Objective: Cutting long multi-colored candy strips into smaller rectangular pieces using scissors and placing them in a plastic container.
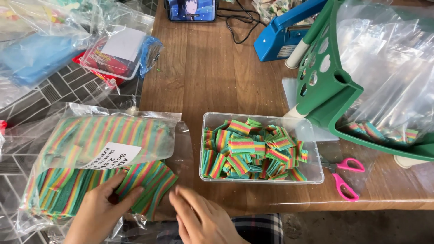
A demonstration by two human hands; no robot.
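Head view: the left hand [97, 212] rests on a fanned stack of rainbow-striped candy sheets [147, 185] that protrudes from the open mouth of a large clear bag [90, 131]. The left grip is pressed together on the stack, thumb on top of the sheets at their near-left edge, fingers hidden beneath. The stack lies up and to the right of that grip; its stripes, and so its long axis, run diagonally from lower left to upper right.

The right hand [201, 219] sits just beside the stack's right corner. Its grip is spread and holds nothing; the fingertips [174, 199] point left toward the sheets, close to them, though contact cannot be confirmed. The left hand is therefore the hand on the stack, and the right hand is the nearer one to its free corner.

Further right on the worktop [203, 68] stands a clear plastic tub [262, 149] filled with small cut striped pieces, well apart from both hands. Pink-handled scissors [346, 178] lie right of the tub. A green rack [334, 86] holds another bag.
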